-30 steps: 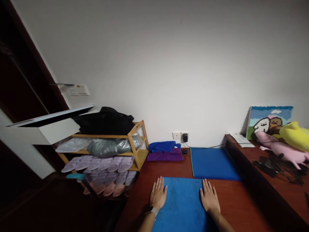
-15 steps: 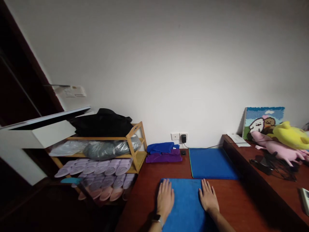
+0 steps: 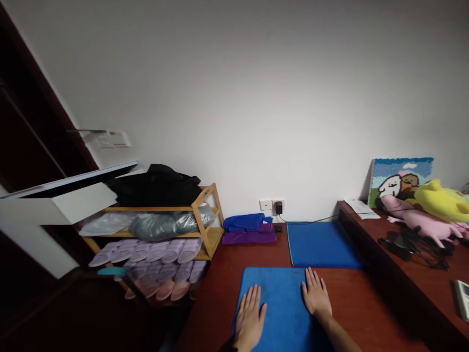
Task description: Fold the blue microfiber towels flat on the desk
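A light blue towel (image 3: 280, 308) lies spread flat on the reddish-brown table (image 3: 216, 293), its near end cut off by the frame. My left hand (image 3: 250, 317) rests palm down on the towel's left part, fingers stretched out. On the far right corner and edge of the towel lies my right hand (image 3: 317, 296), also flat with fingers extended. Just beyond is a darker blue cloth (image 3: 322, 244) with a green left edge, laid flat. Bunched against the wall are a folded blue cloth (image 3: 244, 222) and, under it, a purple cloth (image 3: 249, 236).
Left stands a wooden rack (image 3: 205, 230) with lilac slippers (image 3: 161, 250) and a black bag (image 3: 157, 186). A plugged-in adapter (image 3: 279, 208) trails a cable rightward. On the raised right surface lie a pink plush (image 3: 421, 222), a yellow plush (image 3: 439, 199) and black cables (image 3: 421, 249).
My left hand has slid toward me along the towel, away from its far left corner, which now shows. My right hand stays at the far right corner.
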The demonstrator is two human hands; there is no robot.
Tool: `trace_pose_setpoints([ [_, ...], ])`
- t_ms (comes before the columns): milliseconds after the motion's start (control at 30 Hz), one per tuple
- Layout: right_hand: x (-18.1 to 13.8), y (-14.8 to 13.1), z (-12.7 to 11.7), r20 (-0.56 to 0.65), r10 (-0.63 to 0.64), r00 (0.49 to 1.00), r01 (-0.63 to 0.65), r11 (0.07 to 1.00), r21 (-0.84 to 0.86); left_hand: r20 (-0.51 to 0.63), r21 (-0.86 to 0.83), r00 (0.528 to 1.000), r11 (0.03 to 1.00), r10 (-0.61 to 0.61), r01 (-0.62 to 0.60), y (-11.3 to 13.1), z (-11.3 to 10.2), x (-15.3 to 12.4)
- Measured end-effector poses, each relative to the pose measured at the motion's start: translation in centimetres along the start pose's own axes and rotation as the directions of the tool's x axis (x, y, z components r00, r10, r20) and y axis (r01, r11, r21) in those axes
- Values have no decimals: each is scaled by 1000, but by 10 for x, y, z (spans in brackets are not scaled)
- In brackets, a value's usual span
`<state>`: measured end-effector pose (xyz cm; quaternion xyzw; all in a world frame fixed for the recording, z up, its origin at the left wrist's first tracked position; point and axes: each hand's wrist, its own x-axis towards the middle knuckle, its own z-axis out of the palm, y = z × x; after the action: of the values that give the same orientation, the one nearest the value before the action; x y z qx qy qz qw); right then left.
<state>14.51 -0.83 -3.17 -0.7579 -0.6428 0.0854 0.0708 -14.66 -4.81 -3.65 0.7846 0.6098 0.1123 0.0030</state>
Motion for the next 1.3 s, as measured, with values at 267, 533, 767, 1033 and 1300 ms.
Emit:
trace_pose_setpoints([
  [267, -3, -3, -20, 70, 25, 997, -25, 1000, -2, -34, 60, 998, 997, -51, 53, -26, -8, -23],
  [533, -75, 12, -23, 24, -30, 999, 29, 999, 17, -25, 66, 998, 996, -60, 62, -19, -15, -19],
  [767, -102, 15, -10, 47, -28, 999, 27, 999, 38, -30, 95, 999, 995, -29, 32, -5, -28, -16],
  [1033, -101, 15, -12, 24, -51, 998, 50, 997, 55, -25, -92, 955, 951, 294, -295, 116, -8, -4],
  [1300, -100, 14, -11, 30, -38, 999, 37, 998, 48, 78, -34, 995, 998, 55, -52, 35, -16, -16],
])
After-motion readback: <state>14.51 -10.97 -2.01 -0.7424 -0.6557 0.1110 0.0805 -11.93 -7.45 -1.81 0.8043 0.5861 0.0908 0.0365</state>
